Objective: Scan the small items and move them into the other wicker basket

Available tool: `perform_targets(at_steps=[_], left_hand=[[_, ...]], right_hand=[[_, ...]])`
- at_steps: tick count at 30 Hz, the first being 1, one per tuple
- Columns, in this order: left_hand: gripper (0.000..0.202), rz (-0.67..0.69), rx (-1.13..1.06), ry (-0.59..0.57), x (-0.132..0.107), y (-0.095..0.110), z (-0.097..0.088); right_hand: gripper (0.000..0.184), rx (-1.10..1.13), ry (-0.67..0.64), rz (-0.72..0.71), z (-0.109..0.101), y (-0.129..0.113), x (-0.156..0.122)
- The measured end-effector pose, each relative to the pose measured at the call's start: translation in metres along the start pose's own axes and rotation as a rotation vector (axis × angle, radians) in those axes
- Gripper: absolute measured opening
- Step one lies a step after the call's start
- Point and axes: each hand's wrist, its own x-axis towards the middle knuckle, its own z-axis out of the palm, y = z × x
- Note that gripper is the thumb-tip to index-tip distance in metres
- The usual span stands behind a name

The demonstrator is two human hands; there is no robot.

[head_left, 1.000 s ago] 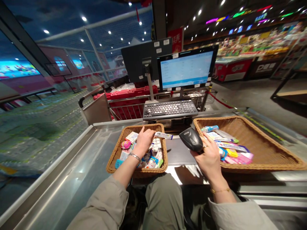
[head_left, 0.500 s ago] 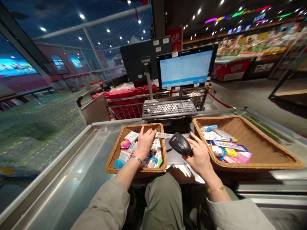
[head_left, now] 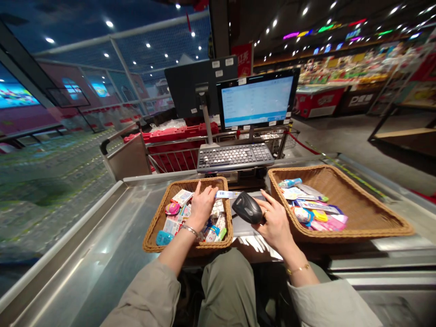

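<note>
barcode scanner [head_left: 247, 207] in right hand [head_left: 275, 222] now nearer tube [head_left: 226, 195] beside left hand [head_left: 202, 205]

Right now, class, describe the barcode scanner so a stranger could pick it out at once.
On the steel counter, below the keyboard, sit a left wicker basket and a right one. Between them, the right hand grips a black barcode scanner. Its dark body stands out from the bright packets in both baskets.
</note>
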Motion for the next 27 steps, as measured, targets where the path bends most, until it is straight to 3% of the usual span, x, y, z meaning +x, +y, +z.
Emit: perform_targets(at_steps=[11, 20, 27], left_hand=[[0.034, 0.031, -0.007, 0.028, 0.001, -0.001, 0.004], [0.032, 0.115, -0.023, 0.124, 0.011, 0.002, -0.004], [0.029, 0.135, -0.1, 0.25, 0.034, 0.023, -0.014]], right_hand=[[0.04, 0.038, 0.018, 0.049, -0.002, -0.002, 0.003], [0.038, -0.032, 0.163, 0.093, -0.015, 0.018, 0.003], [0.032, -0.089, 0.32, 0.137, -0.039, 0.038, 0.005]])
